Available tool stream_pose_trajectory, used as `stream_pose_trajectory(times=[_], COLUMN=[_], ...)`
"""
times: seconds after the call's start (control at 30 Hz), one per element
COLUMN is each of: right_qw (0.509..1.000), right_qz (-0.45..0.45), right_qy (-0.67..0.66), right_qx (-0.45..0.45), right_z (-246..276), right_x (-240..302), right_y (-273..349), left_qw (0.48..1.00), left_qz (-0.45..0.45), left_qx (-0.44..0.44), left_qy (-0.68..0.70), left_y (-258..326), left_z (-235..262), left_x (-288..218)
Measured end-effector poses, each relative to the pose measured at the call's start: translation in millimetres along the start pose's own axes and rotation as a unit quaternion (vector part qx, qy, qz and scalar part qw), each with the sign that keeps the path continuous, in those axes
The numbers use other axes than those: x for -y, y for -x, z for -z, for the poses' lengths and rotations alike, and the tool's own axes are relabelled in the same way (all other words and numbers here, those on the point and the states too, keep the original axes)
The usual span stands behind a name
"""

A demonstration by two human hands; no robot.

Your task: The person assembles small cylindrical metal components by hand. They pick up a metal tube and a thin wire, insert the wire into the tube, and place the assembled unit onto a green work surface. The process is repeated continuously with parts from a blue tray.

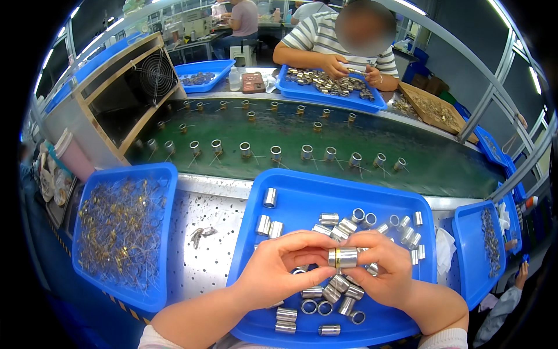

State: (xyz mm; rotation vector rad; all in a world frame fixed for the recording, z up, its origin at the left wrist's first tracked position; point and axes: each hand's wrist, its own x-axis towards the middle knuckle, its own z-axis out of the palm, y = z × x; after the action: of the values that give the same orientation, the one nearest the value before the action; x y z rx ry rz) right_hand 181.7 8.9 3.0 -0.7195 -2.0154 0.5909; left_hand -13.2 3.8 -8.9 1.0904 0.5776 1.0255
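Both hands, left hand (279, 270) and right hand (381, 270), pinch one metal sleeve (344, 257), fingers hiding its ends.

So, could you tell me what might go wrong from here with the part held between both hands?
The metal sleeve is pinched only by the fingertips of the left hand and right hand; it could slip into the loose sleeves in the blue tray below. Its gold ring sits at one end and might seat crooked.
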Motion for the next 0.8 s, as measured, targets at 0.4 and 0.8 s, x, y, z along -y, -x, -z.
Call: stream_pose_trajectory(times=[0.4, 0.8], right_qw=[0.994, 0.985], right_qz=[0.091, 0.140], right_qy=[0.059, 0.104], right_qx=[-0.007, 0.002], right_z=[0, 1], right_x=[-1, 1], right_y=[-1, -1], left_qw=[0.995, 0.993], left_qz=[0.091, 0.097], left_qx=[0.000, -0.003], left_qy=[0.040, 0.072], left_y=[2, 1], left_z=[-2, 0], left_x=[-10, -4])
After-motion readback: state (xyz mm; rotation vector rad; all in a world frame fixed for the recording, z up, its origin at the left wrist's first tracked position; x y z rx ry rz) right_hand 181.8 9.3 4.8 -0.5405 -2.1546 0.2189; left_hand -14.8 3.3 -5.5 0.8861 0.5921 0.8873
